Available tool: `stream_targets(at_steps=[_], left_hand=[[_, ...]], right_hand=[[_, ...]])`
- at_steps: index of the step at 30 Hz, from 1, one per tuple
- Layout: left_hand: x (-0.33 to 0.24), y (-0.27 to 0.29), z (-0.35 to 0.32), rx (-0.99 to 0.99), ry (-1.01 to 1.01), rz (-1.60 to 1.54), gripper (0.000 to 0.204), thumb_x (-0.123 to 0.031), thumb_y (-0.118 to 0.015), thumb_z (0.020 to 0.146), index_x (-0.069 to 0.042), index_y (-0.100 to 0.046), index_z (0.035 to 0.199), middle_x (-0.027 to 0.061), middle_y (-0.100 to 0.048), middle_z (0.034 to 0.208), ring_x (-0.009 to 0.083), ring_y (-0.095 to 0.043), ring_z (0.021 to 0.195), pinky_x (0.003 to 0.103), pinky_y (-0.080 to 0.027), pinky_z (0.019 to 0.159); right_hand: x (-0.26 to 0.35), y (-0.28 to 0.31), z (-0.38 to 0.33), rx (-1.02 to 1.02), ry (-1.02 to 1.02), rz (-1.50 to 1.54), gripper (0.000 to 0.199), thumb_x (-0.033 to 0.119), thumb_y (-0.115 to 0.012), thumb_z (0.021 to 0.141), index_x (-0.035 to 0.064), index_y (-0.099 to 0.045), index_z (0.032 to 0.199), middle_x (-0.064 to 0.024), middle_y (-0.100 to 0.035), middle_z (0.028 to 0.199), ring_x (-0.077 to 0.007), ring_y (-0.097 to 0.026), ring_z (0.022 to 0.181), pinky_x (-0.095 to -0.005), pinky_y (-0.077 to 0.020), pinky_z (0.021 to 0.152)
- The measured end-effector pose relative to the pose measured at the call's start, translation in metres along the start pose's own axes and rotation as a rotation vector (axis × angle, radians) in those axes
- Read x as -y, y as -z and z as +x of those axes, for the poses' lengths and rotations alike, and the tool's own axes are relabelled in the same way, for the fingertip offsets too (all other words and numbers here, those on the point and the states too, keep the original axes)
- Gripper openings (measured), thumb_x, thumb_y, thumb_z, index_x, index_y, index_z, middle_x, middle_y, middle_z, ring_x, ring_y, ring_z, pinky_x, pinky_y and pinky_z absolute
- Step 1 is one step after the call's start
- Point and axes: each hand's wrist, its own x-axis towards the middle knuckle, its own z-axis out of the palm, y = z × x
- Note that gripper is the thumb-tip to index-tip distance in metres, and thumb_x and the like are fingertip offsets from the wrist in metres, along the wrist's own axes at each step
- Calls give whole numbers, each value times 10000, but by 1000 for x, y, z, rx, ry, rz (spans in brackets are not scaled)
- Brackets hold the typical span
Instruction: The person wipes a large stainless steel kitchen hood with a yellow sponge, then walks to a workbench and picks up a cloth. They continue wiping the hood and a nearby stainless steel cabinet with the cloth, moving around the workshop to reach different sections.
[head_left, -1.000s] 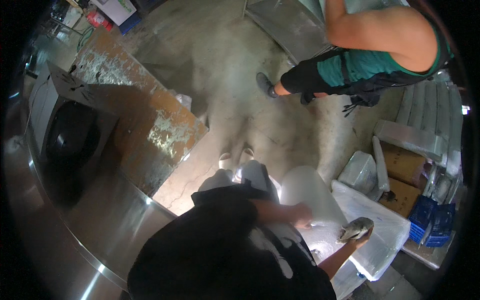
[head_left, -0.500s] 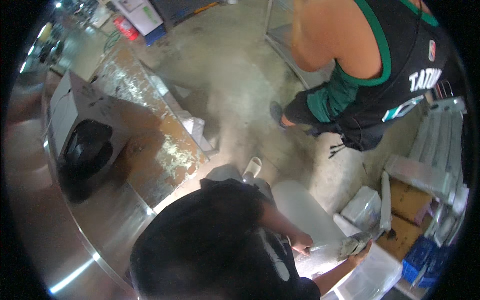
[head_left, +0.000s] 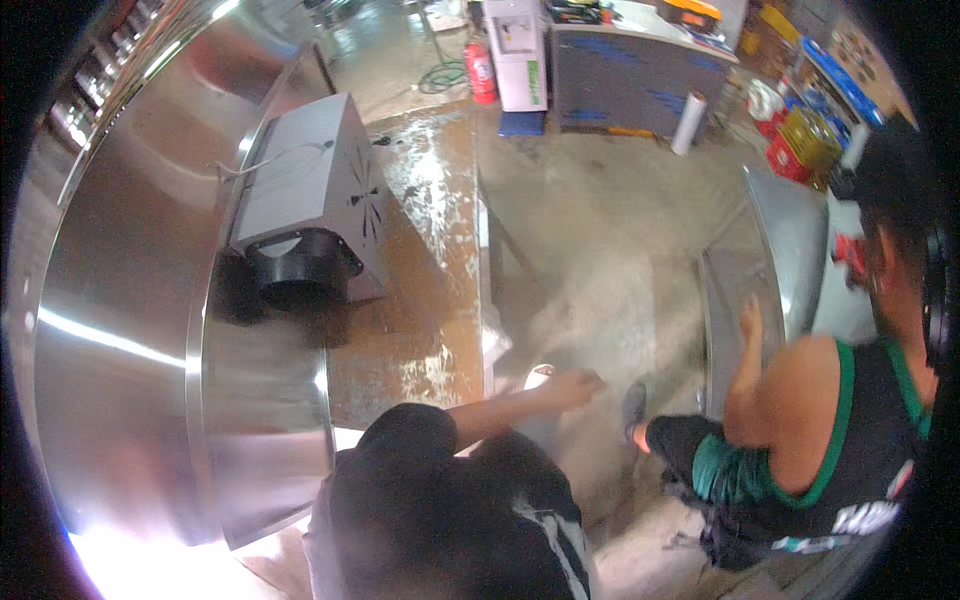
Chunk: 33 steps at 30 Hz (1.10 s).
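My left hand point(head_left: 575, 390) is stretched out in front of my black shirt, above the concrete floor and close to my light-coloured shoe point(head_left: 539, 376). Motion smears its fingers, and I make out nothing held in it. My right hand is out of the picture. Left of my arm is a worn brown tabletop point(head_left: 410, 365) with flaking pale patches. A grey box-shaped unit point(head_left: 290, 185) with a round black collar point(head_left: 305, 270) and a white cord stands beside that top.
Large shiny steel panels point(head_left: 120, 270) curve along the left. A co-worker in a black sleeveless jersey point(head_left: 850, 430) is at the right, one hand by a grey metal frame point(head_left: 735, 280). At the back are a red extinguisher point(head_left: 480, 75), a white dispenser point(head_left: 517, 55) and a grey counter point(head_left: 630, 85).
My view has swung left and up, away from the clear plastic roll and boxes. My hands were at the roll; now my left arm reaches forward and my right hand is out of view.
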Motion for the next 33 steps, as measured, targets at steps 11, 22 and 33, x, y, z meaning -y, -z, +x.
stream_targets(at_steps=[11, 22, 33], left_hand=[[60, 143, 112, -267, 348, -407, 438, -418, -540, 1038, -7, -685, 1082, 65, -662, 834, 152, -636, 772, 320, -523, 727], [58, 376, 194, -646, 359, -98, 424, -410, -587, 1011, -30, -680, 1175, 144, -729, 985, 257, -687, 894, 395, -531, 831], [121, 477, 277, -1185, 559, -424, 423, -399, -536, 1025, -15, -711, 1060, 174, -718, 950, 284, -694, 895, 412, -538, 834]], right_hand=[[315, -295, 157, 405, 367, -154, 385, 258, -604, 922, -40, -641, 1164, -228, -637, 1162, -374, -588, 1089, -445, -446, 1008], [417, -498, 285, 621, 408, -548, 357, 230, -592, 915, -57, -634, 1123, -265, -635, 1145, -413, -590, 1080, -463, -449, 997], [750, -808, 434, 853, 725, -702, 542, 231, -572, 946, -79, -511, 1386, -311, -575, 1341, -426, -536, 1286, -445, -418, 1082]])
